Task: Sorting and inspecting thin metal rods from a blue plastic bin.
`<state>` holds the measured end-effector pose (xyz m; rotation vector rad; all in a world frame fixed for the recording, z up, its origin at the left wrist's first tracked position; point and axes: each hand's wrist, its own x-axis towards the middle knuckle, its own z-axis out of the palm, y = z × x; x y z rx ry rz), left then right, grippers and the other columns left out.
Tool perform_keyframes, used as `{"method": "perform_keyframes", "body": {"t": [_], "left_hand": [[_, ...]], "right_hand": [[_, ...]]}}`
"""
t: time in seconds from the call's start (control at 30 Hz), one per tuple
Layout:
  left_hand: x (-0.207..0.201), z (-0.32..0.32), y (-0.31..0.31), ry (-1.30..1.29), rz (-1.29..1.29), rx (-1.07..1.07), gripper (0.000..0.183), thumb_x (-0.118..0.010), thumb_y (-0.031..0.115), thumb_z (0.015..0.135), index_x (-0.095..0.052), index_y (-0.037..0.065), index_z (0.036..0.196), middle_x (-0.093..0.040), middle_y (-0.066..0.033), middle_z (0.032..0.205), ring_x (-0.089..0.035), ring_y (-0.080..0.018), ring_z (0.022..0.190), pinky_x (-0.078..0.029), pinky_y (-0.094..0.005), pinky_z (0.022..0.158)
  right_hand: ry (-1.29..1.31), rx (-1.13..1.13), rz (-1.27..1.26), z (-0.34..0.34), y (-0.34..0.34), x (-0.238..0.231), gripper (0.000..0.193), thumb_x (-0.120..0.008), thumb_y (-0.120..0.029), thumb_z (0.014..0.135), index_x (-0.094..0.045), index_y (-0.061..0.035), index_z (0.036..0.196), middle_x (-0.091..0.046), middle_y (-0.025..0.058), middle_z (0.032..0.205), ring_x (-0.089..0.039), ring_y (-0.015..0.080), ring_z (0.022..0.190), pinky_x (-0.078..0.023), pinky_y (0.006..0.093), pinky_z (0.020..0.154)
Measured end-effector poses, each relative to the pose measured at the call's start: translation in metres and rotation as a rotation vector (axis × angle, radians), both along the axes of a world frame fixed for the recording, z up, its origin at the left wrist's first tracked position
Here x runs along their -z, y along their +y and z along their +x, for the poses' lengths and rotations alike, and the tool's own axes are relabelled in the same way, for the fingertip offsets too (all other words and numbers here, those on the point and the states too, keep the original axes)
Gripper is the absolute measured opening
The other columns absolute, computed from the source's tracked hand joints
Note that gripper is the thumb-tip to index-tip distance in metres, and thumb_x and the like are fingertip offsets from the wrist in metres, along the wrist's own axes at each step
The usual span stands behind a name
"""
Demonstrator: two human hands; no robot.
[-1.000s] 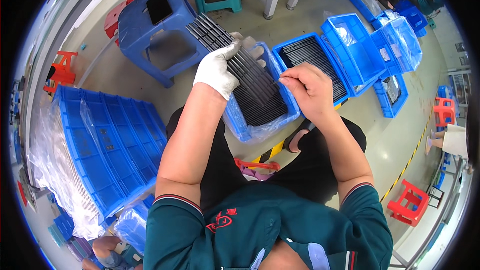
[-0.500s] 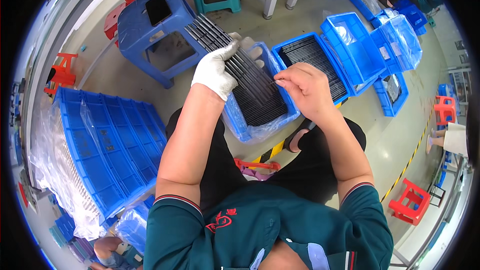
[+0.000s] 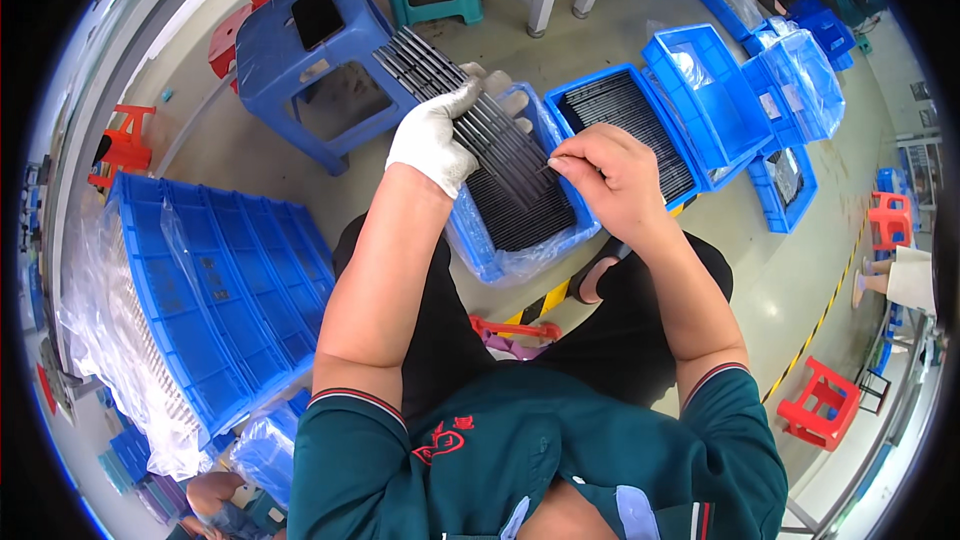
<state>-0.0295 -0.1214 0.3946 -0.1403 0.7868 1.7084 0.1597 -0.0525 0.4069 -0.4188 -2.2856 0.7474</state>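
Note:
My left hand, in a white glove, is closed around a flat row of slim black rods. The row slants from upper left to lower right above a plastic-lined blue bin, where more black rods lie side by side. My bare right hand is closed in a pinch at the lower right ends of the held rods. Between its thumb and forefinger is a small thin piece, too small to name. Part of the bin's contents is hidden by the held rods.
Right of the lined bin stands another blue bin of dark rods, beside stacked blue crates. A blue stool with a dark flat object on it stands upper left. Large blue crates are stacked at my left. A red stool stands right.
The held rods and my left hand have shifted very slightly to the right. My right hand keeps its pinch at the rod ends, nearly in place.

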Motion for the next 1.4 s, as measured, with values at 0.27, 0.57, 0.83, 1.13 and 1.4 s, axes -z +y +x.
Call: {"method": "perform_keyframes", "body": {"t": [0.27,0.57,0.83,1.13,1.4], "left_hand": [[-0.003,0.001,0.000,-0.015,-0.014,-0.015,0.013,-0.048,0.011,0.096,-0.059,0.009,0.103,-0.059,-0.0176,0.115,-0.062,-0.0394,0.098,-0.054,-0.0590,0.077],[-0.001,0.001,0.002,0.010,-0.023,-0.018,0.014,-0.048,0.011,0.096,-0.058,0.007,0.106,-0.060,-0.0175,0.115,-0.058,-0.0424,0.108,-0.051,-0.0618,0.085],[-0.001,0.000,0.002,0.017,-0.032,-0.027,0.014,-0.048,0.012,0.096,-0.058,0.008,0.104,-0.061,-0.0167,0.112,-0.058,-0.0422,0.106,-0.051,-0.0613,0.084],[0.005,0.000,0.004,0.032,-0.073,-0.033,0.014,-0.046,0.012,0.097,-0.057,0.008,0.105,-0.060,-0.0162,0.113,-0.056,-0.0418,0.110,-0.050,-0.0626,0.085],[0.003,0.001,0.003,-0.011,-0.016,-0.042,0.013,-0.047,0.012,0.097,-0.058,0.008,0.103,-0.060,-0.0166,0.113,-0.057,-0.0414,0.109,-0.051,-0.0622,0.085]], "right_hand": [[-0.033,-0.036,0.090,-0.001,0.001,0.000,0.008,-0.071,-0.008,0.074,-0.065,-0.0061,0.078,-0.060,0.0067,0.070,-0.058,0.0262,0.066,-0.047,0.0356,0.059],[-0.028,-0.003,0.110,0.001,0.002,-0.009,0.009,-0.070,-0.004,0.075,-0.066,-0.0044,0.082,-0.063,0.0075,0.075,-0.060,0.0238,0.069,-0.047,0.0319,0.062],[-0.046,-0.067,0.128,-0.004,-0.003,0.000,0.009,-0.071,-0.005,0.074,-0.064,-0.0043,0.080,-0.062,0.0067,0.074,-0.059,0.0244,0.068,-0.047,0.0334,0.062],[-0.120,-0.105,0.466,-0.006,-0.015,0.001,0.011,-0.071,-0.010,0.073,-0.064,-0.0094,0.081,-0.063,0.0051,0.077,-0.059,0.0236,0.070,-0.045,0.0346,0.061],[-0.135,-0.041,0.208,-0.004,-0.004,0.005,0.010,-0.072,-0.010,0.072,-0.066,-0.0084,0.079,-0.061,0.0039,0.074,-0.060,0.0240,0.070,-0.046,0.0351,0.064]]}}
